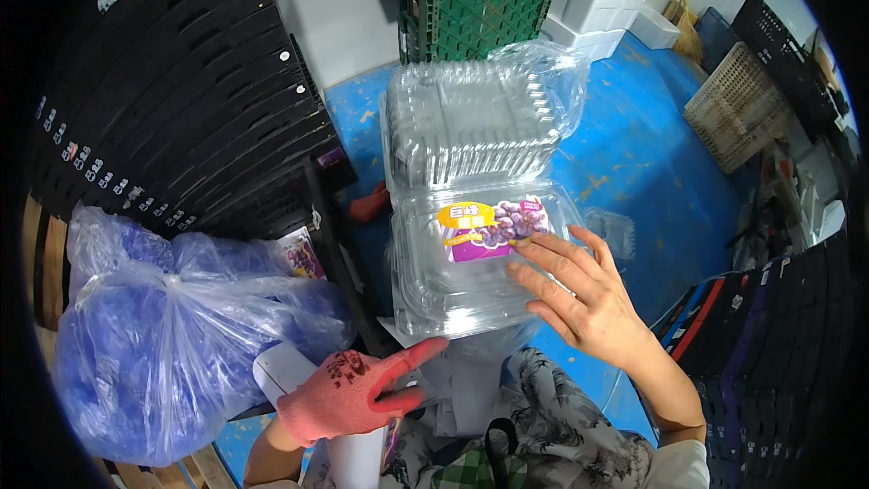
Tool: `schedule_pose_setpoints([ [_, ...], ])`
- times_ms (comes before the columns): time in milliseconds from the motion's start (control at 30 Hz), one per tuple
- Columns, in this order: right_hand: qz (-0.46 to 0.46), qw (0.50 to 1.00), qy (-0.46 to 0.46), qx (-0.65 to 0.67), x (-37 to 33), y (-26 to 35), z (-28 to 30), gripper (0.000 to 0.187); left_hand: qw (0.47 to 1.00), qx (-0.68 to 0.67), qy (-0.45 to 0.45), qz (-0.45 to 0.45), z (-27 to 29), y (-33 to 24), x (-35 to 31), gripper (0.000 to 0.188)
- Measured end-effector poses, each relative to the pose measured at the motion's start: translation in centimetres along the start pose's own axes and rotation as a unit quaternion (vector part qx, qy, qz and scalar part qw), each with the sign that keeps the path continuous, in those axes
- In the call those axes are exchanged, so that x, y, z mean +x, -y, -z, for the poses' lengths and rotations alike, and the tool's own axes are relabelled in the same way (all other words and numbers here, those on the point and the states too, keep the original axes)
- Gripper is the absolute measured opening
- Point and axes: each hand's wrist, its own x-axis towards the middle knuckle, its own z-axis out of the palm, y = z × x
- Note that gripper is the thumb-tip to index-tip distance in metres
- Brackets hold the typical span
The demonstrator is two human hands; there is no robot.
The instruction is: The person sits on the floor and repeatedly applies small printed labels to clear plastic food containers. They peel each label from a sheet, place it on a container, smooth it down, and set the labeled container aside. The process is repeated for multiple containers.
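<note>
My right hand (584, 294), bare, lies with its fingers stretched over the lid of a clear plastic clamshell box (425, 299). Its fingertips touch the lower right of a purple and yellow label (484, 228) with a grape picture. My left hand (348, 391) wears a red glove and is closed around a white roll of labels (355, 462), partly hidden by the glove. The left index finger points toward the box's near edge. Behind the lid rises a stack of nested clear clamshell boxes (466, 122).
Black crates (199, 63) tower at the left, above a large bag of bluish plastic (181, 353). A green crate (489, 4) and white foam boxes (593, 0) stand behind. More dark crates (769, 362) are at the right. A beige basket (738, 104) sits on the blue floor (652, 163).
</note>
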Motion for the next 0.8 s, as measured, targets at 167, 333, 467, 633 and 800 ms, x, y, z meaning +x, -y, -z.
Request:
schedule_pose_setpoints([
  [167,0.028,0.993,-0.111,-0.012,-0.1,-0.3,-1.3,0.050,0.986,-0.030,-0.116,-0.112,-0.7,-1.2,2.8,0.071],
  [333,0.022,0.985,-0.144,-0.087,0.6,-1.4,-2.1,0.029,0.978,0.082,-0.164,-0.102,-2.9,1.0,5.0,0.069],
  [467,-0.043,0.981,-0.176,-0.069,2.0,-3.0,0.4,0.030,0.951,0.240,-0.182,-0.067,-4.3,0.5,5.3,0.074],
  [633,-0.092,0.940,-0.324,-0.051,4.1,-5.2,3.9,0.033,0.883,0.423,-0.196,-0.059,-5.5,-0.3,4.3,0.082],
  [800,-0.177,0.907,-0.382,-0.036,2.4,-9.2,5.5,0.021,0.880,0.395,-0.261,-0.043,-6.1,2.3,6.1,0.081],
])
